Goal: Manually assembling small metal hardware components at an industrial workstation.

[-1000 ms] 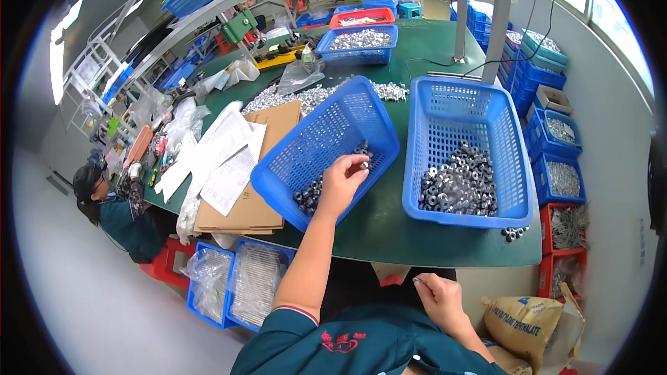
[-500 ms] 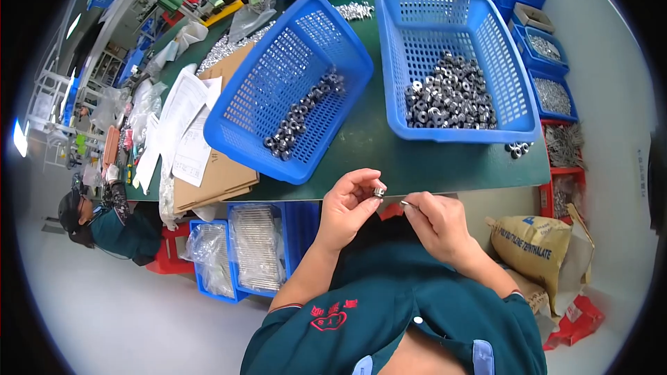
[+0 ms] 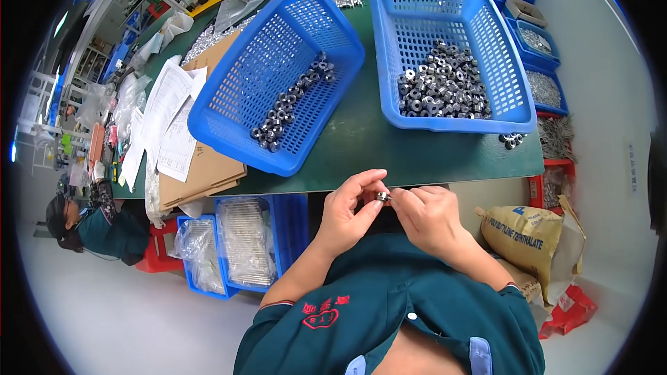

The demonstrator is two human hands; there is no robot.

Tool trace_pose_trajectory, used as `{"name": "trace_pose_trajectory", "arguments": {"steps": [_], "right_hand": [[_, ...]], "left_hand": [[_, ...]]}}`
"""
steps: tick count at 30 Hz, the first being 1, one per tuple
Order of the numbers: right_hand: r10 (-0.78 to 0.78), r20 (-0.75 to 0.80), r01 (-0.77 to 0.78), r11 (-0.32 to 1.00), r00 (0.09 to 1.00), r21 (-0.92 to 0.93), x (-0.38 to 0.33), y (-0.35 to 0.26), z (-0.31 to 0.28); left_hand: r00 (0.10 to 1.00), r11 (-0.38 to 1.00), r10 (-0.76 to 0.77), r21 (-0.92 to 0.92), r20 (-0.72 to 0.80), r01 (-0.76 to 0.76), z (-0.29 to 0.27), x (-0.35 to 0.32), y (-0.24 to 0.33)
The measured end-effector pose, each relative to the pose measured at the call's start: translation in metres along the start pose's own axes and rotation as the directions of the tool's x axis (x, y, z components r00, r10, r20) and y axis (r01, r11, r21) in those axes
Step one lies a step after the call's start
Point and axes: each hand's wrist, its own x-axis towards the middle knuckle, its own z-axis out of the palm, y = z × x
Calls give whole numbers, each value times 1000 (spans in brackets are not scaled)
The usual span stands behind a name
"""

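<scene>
My left hand [image 3: 340, 217] pinches a small shiny metal collar [image 3: 381, 196] between thumb and fingertips, just off the table's near edge. My right hand [image 3: 432, 217] has thumb and forefinger closed on a small thin piece at the collar's right side; its kind is too small to tell. Beyond my hands, a tilted blue mesh basket [image 3: 243, 154] at the left contains a short row of similar dark metal collars [image 3: 279, 114]. Another blue basket [image 3: 455, 125] at the right bears a bigger heap of collars [image 3: 445, 87].
Several loose collars [image 3: 513, 141] lie beside the right basket on the green table [image 3: 340, 156]. Cardboard [image 3: 201, 173] and papers [image 3: 177, 142] are at the left. Blue bins [image 3: 246, 246] stand below, a tan sack [image 3: 521, 239] at the right. A person [image 3: 104, 229] works at far left.
My right hand has moved left, bringing its thin piece up to the collar in my left hand. The whole view has shifted slightly, with the baskets now a little higher and further left.
</scene>
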Motion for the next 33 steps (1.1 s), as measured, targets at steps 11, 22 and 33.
{"name": "trace_pose_trajectory", "arguments": {"steps": [11, 22, 33], "right_hand": [[381, 629, -704, 89, 677, 704, -17, 16, 4], [365, 207, -419, 754, 908, 506, -13, 6, -5], [-27, 28, 30, 995, 999, -99, -9, 9, -15]], "left_hand": [[959, 850, 246, 443, 142, -283, 4, 11, 14], [922, 704, 317, 596, 223, -386, 10, 12, 17], [878, 634, 349, 608, 327, -478, 15, 22, 27]]}}
